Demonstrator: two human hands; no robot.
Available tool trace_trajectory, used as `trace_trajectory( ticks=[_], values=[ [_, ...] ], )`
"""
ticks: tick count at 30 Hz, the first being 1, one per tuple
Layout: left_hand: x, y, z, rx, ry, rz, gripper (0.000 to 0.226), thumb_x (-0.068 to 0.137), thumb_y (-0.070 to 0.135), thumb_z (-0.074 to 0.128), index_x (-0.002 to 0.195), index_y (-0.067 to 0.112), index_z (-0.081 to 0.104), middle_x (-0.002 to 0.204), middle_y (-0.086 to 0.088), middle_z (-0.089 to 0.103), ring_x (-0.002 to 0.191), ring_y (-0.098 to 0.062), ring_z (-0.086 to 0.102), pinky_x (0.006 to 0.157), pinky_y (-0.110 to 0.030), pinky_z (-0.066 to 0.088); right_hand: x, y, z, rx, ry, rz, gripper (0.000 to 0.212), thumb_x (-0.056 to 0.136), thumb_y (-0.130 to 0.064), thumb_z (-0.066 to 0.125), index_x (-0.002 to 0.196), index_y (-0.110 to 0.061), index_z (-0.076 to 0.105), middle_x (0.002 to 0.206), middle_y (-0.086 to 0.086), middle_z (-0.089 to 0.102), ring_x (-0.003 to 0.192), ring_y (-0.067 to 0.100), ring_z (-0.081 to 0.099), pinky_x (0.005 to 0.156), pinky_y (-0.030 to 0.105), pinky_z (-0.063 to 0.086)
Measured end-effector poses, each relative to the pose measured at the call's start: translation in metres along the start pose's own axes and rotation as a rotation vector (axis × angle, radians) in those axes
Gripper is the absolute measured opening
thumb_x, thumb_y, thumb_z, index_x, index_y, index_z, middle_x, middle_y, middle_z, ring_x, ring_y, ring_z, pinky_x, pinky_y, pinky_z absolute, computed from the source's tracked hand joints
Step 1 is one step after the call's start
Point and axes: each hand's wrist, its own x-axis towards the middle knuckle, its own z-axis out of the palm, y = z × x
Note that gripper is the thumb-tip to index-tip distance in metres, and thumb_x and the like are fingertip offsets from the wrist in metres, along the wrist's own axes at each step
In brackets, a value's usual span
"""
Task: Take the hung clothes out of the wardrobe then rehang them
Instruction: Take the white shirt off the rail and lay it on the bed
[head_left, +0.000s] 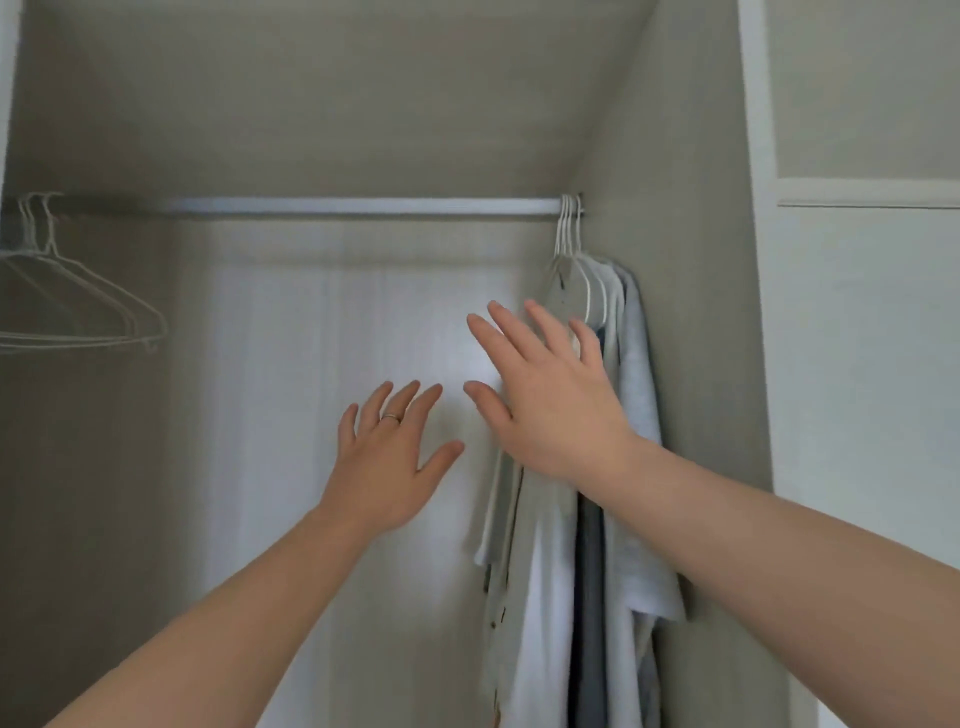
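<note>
Several light shirts (550, 571) hang on white wire hangers (569, 228) bunched at the right end of the white rod (363, 206), against the wardrobe's right wall. My right hand (545, 395) is raised in front of the shirts' upper part with fingers spread straight; whether it touches the cloth I cannot tell. Lower and to the left, my left hand (387, 457), wearing a ring, is open too and holds nothing, in front of the wardrobe's pale back.
Several bare white wire hangers (78, 301) hang at the rod's left end. The rod's middle stretch carries nothing. A sloped grey ceiling (337, 104) closes the wardrobe above. A white wall and frame (857, 338) stand to the right.
</note>
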Motion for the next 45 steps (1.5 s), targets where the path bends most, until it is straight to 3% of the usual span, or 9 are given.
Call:
trace_trajectory(
  ticks=[6,9,15,19,21,28,32,36,45],
  values=[
    [0.073,0.011,0.029,-0.152,-0.043,-0.005,0.068,0.096,0.065,0.032,0.155,0.037,0.016,0.165,0.007,0.015,0.152,-0.017,0.002,0.121,-0.045,0.004,0.056,0.046,-0.014,-0.100,-0.014,0.062,0.058,0.099,-0.050,0.034,0.152,-0.027,0.024,0.157,-0.006,0.028,0.146,0.025,0.019,0.114,0.048,0.018],
    [0.106,0.014,0.047,-0.259,-0.063,0.001,0.067,0.096,0.064,0.034,0.155,0.037,0.016,0.163,0.009,0.019,0.151,-0.017,0.007,0.121,-0.044,0.006,0.079,0.060,-0.015,-0.108,-0.063,0.136,0.054,0.100,-0.046,0.037,0.148,-0.023,0.030,0.147,0.001,0.043,0.136,0.028,0.035,0.104,0.044,0.030],
    [0.164,0.028,0.079,-0.552,-0.180,-0.030,0.069,0.096,0.065,0.037,0.155,0.034,0.021,0.162,0.007,0.024,0.148,-0.021,0.020,0.119,-0.042,0.018,0.119,0.076,0.001,-0.261,-0.165,0.300,0.036,0.098,-0.036,0.041,0.124,-0.012,0.050,0.125,0.014,0.059,0.114,0.037,0.052,0.081,0.040,0.035],
    [0.193,0.040,0.102,-0.814,-0.334,-0.099,0.103,0.071,0.089,0.033,0.156,0.032,0.021,0.163,0.001,0.022,0.148,-0.026,0.027,0.119,-0.047,0.024,0.138,0.081,0.016,-0.403,-0.188,0.344,0.010,0.094,-0.020,0.046,0.094,-0.010,0.050,0.113,0.019,0.061,0.106,0.036,0.053,0.074,0.035,0.031],
    [0.205,0.045,0.112,-0.912,-0.357,-0.094,0.093,0.083,0.081,0.038,0.156,0.026,0.022,0.163,-0.003,0.022,0.148,-0.025,0.027,0.120,-0.043,0.023,0.149,0.081,0.020,-0.424,-0.191,0.375,0.011,0.090,-0.008,0.047,0.081,-0.010,0.043,0.109,0.019,0.060,0.098,0.036,0.053,0.072,0.034,0.035],
    [0.218,0.053,0.129,-1.040,-0.390,0.002,0.078,0.096,0.064,0.039,0.157,0.018,0.021,0.163,-0.002,0.022,0.148,-0.020,0.025,0.118,-0.032,0.020,0.177,0.075,0.034,-0.533,-0.222,0.490,0.029,0.090,0.001,0.047,0.116,-0.007,0.056,0.118,0.014,0.057,0.108,0.037,0.060,0.073,0.036,0.040],
    [0.216,0.052,0.135,-1.106,-0.425,0.034,0.084,0.094,0.069,0.038,0.159,0.021,0.014,0.165,0.005,0.016,0.150,-0.015,0.019,0.119,-0.032,0.015,0.185,0.073,0.044,-0.612,-0.243,0.486,0.026,0.087,0.000,0.049,0.108,-0.013,0.056,0.105,0.007,0.060,0.091,0.031,0.058,0.071,0.034,0.039],
    [0.217,0.049,0.141,-1.156,-0.430,0.037,0.088,0.091,0.071,0.039,0.159,0.021,0.012,0.165,0.004,0.013,0.151,-0.015,0.018,0.122,-0.035,0.015,0.189,0.076,0.047,-0.554,-0.182,0.514,0.016,0.086,0.000,0.048,0.092,-0.014,0.043,0.077,0.003,0.041,0.079,0.030,0.049,0.070,0.034,0.040],
    [0.214,0.039,0.139,-1.181,-0.406,0.046,0.089,0.091,0.072,0.040,0.159,0.023,0.010,0.165,0.003,0.009,0.151,-0.017,0.018,0.121,-0.035,0.016,0.194,0.072,0.049,-0.393,-0.035,0.531,0.005,0.091,-0.007,0.047,0.089,-0.010,0.044,0.072,0.004,0.037,0.077,0.034,0.048,0.069,0.036,0.040]
  ],
)
